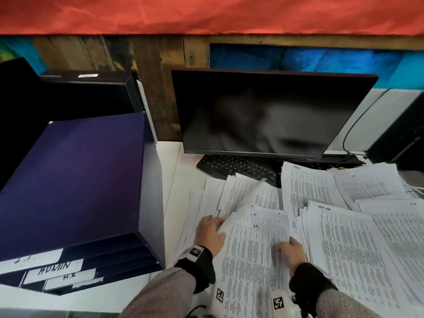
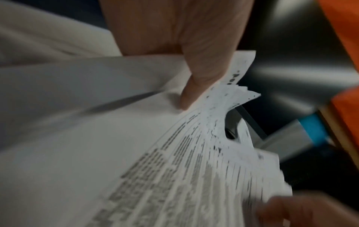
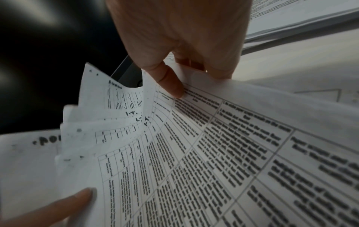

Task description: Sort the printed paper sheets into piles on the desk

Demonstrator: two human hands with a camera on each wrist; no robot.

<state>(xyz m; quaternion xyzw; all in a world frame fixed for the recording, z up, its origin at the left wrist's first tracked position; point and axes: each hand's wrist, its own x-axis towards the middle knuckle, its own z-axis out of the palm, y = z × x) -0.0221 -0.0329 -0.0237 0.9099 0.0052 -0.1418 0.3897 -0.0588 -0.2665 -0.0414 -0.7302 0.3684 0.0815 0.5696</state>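
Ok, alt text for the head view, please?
Both hands, left and right, grip a bundle of printed sheets marked I.T., above more paper piles on a desk, with a dark monitor behind.

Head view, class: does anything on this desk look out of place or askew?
Yes. The keyboard sits angled under the monitor, its near right corner buried under loose printed sheets. The sheets fan out unevenly rather than lying squared, and both the left hand and right hand grip the I.T. stack.
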